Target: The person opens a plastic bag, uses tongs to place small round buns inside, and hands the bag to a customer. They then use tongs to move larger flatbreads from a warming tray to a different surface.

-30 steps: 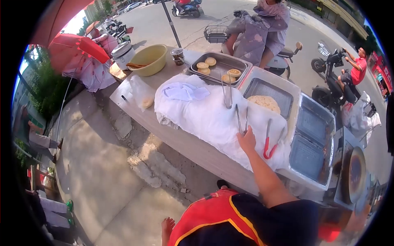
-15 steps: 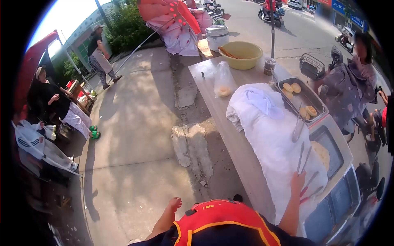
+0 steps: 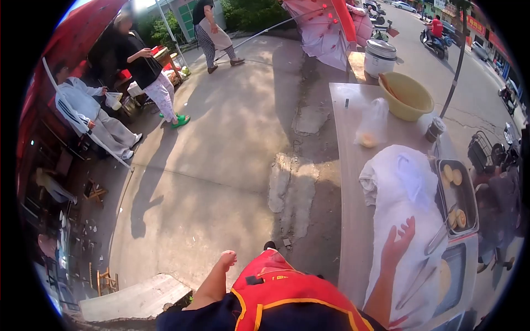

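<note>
My right hand (image 3: pixel 398 241) is raised over the white cloth (image 3: pixel 400 190) on the table, fingers spread, holding nothing. Beside and below it, metal tongs (image 3: pixel 436 241) lie against the cloth's edge. Another long metal utensil (image 3: pixel 415 286) lies nearer to me, and a red handle (image 3: pixel 400 320) shows by it. My left hand (image 3: pixel 228 258) hangs over the pavement by my red apron (image 3: pixel 292 287), fingers curled in, with nothing visible in them. A metal tray (image 3: pixel 461 193) with several round flatbreads (image 3: pixel 452 175) stands beyond the cloth.
On the table (image 3: pixel 350 182) are a clear plastic bag (image 3: pixel 371 124), a yellow basin (image 3: pixel 408 95), a jar (image 3: pixel 435 129) and a white bucket (image 3: pixel 380 57). People stand at left near a wooden stool (image 3: pixel 95 191). A pale board (image 3: pixel 135 298) lies behind my left arm.
The view has swung left, so the table sits further right. My right hand has come away from the utensils and spread its fingers. A person in green sandals now stands upright.
</note>
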Available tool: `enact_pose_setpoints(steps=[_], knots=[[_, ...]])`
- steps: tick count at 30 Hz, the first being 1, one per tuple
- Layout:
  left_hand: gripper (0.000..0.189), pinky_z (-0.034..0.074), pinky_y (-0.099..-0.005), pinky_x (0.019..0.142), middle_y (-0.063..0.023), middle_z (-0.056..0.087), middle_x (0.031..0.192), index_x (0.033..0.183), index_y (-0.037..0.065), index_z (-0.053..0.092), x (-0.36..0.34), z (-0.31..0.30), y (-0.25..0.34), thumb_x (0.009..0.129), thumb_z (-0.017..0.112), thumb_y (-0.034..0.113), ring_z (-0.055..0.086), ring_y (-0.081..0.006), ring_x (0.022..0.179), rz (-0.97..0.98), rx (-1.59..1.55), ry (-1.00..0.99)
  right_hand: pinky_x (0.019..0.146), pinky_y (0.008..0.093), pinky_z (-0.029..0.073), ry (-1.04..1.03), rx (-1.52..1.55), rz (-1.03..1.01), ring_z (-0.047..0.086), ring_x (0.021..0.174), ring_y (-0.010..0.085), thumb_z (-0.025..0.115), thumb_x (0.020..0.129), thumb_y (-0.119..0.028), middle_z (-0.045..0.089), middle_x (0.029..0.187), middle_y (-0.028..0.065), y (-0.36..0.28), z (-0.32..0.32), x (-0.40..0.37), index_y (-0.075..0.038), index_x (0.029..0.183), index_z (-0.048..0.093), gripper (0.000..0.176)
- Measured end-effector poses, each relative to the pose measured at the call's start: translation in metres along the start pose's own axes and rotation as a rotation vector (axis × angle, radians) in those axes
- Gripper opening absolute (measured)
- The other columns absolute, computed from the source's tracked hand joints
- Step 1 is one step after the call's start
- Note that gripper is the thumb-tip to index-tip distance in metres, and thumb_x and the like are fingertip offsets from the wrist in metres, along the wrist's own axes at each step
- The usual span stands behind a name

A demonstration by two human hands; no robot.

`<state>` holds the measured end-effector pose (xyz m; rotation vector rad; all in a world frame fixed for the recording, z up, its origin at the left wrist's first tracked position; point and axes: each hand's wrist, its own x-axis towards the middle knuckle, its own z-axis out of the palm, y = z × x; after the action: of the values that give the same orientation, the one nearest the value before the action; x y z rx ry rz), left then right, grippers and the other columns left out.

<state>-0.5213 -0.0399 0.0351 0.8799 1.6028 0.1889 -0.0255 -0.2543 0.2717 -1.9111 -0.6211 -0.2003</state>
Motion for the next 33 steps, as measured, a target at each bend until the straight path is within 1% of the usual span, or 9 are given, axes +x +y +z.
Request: enact_pose_setpoints(steps=[2,4,8,15,19,20,24,28,33], knots=[[0.012,0.036,-0.0228,0.045,-0.0006,0.051,0.068,0.086,0.008,0.054,0.028,-0.018,-0.013,0.082,0.050,0.018,0.049,-0.0107,0.054,-0.102,-0.037,0.108,0.082,0.0344,0.039,-0.164,0.072,-0.026,0.046,0.099,0.0245,0.051,0.080,-0.005,0.042,0.121,0.0144,-0.022,0.062,0.006,-0.002,0.129,0.031,0.053],[0.011,0.038,-0.0240,0.045,-0.0016,0.049,0.063,0.082,0.008,0.054,0.070,-0.050,-0.024,0.082,0.048,0.018,0.049,-0.0116,0.053,-0.215,-0.108,-0.038,0.082,0.0336,0.039,-0.307,0.088,-0.057,0.047,0.097,0.0241,0.052,0.079,-0.004,0.042,0.119,0.0142,-0.039,0.123,0.012,-0.001,0.129,0.031,0.054],[0.014,0.045,-0.0295,0.049,-0.0053,0.055,0.066,0.081,0.006,0.055,0.136,-0.065,0.014,0.081,0.047,0.018,0.056,-0.0164,0.058,-0.315,-0.038,0.162,0.079,0.0313,0.042,-0.403,0.133,-0.057,0.048,0.093,0.0223,0.054,0.077,-0.001,0.044,0.116,0.0142,-0.064,0.243,0.035,-0.001,0.128,0.031,0.056],[0.014,0.042,-0.0270,0.047,-0.0047,0.056,0.070,0.083,0.004,0.055,0.238,-0.080,0.226,0.082,0.049,0.016,0.055,-0.0149,0.059,-0.058,0.204,0.011,0.076,0.0298,0.044,-0.403,0.071,0.055,0.050,0.090,0.0209,0.054,0.077,-0.001,0.045,0.115,0.0141,-0.112,0.372,0.133,-0.002,0.126,0.034,0.054],[0.015,0.037,-0.0240,0.045,-0.0021,0.056,0.072,0.089,0.003,0.056,0.333,-0.035,0.367,0.082,0.049,0.014,0.052,-0.0117,0.060,-0.020,-0.001,-0.018,0.074,0.0297,0.044,-0.314,-0.004,0.105,0.050,0.089,0.0204,0.053,0.077,0.000,0.045,0.115,0.0139,-0.082,0.438,0.210,-0.002,0.127,0.034,0.053],[0.018,0.039,-0.0238,0.047,-0.0023,0.056,0.074,0.093,0.002,0.056,0.362,-0.020,0.400,0.082,0.050,0.015,0.053,-0.0113,0.062,0.084,-0.007,-0.042,0.074,0.0298,0.044,-0.289,-0.003,0.122,0.050,0.089,0.0204,0.053,0.077,0.000,0.045,0.115,0.0138,-0.070,0.459,0.233,-0.001,0.127,0.034,0.053],[0.028,0.042,-0.0228,0.056,-0.0035,0.058,0.080,0.105,0.000,0.055,0.413,0.039,0.548,0.083,0.052,0.018,0.054,-0.0108,0.070,0.237,-0.003,-0.025,0.071,0.0291,0.045,-0.278,-0.075,-0.020,0.050,0.085,0.0189,0.053,0.077,0.000,0.044,0.115,0.0137,-0.045,0.579,0.351,-0.001,0.127,0.033,0.053],[0.032,0.044,-0.0229,0.059,-0.0040,0.059,0.083,0.109,0.001,0.053,0.461,0.033,0.630,0.084,0.052,0.021,0.055,-0.0112,0.072,0.101,0.139,-0.034,0.076,0.0273,0.044,-0.489,0.150,0.094,0.051,0.085,0.0161,0.049,0.079,0.000,0.046,0.114,0.0141,-0.090,0.718,0.473,-0.002,0.127,0.033,0.051],[0.029,0.047,-0.0275,0.056,-0.0050,0.060,0.082,0.107,0.007,0.055,0.528,-0.026,0.718,0.084,0.052,0.024,0.057,-0.0139,0.069,-0.106,-0.014,0.278,0.075,0.0280,0.046,-0.697,0.211,-0.121,0.050,0.086,0.0188,0.053,0.078,-0.001,0.044,0.115,0.0127,-0.165,0.892,0.590,-0.003,0.128,0.034,0.053]])
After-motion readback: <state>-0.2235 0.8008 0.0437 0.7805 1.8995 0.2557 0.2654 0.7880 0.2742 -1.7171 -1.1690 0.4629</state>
